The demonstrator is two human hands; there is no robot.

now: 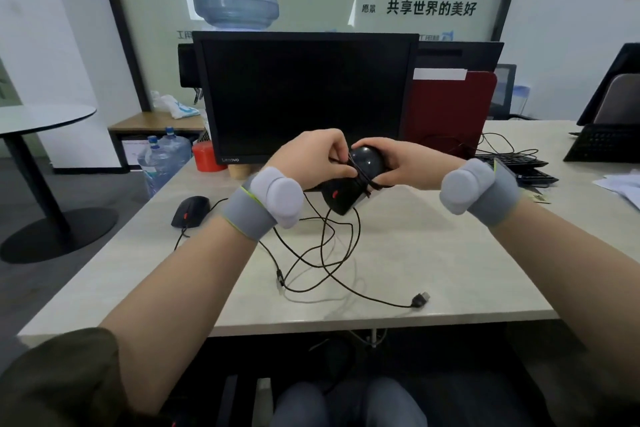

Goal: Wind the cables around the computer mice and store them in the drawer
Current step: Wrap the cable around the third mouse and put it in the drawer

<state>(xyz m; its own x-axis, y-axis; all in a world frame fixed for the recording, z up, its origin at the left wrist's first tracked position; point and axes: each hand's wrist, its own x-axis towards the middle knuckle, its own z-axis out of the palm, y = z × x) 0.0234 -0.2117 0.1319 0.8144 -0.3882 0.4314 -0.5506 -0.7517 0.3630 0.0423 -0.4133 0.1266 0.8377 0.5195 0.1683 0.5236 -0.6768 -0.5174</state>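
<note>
A black computer mouse (349, 191) with a red wheel is held above the desk in front of the monitor. My right hand (407, 163) grips its rounded back end. My left hand (311, 156) pinches the mouse's black cable (325, 253) where a few turns cross the mouse's middle. The rest of that cable hangs down and loops over the desk, ending in a USB plug (420, 299). A second black mouse (190, 211) lies on the desk to the left, its cable trailing toward the front edge. No drawer is in view.
A black Lenovo monitor (304, 97) stands right behind my hands. A red folder (450, 107) and a black keyboard (519, 166) with cables lie at the right. A red cup (207, 158) sits left of the monitor. The desk edge (311, 328) runs near me.
</note>
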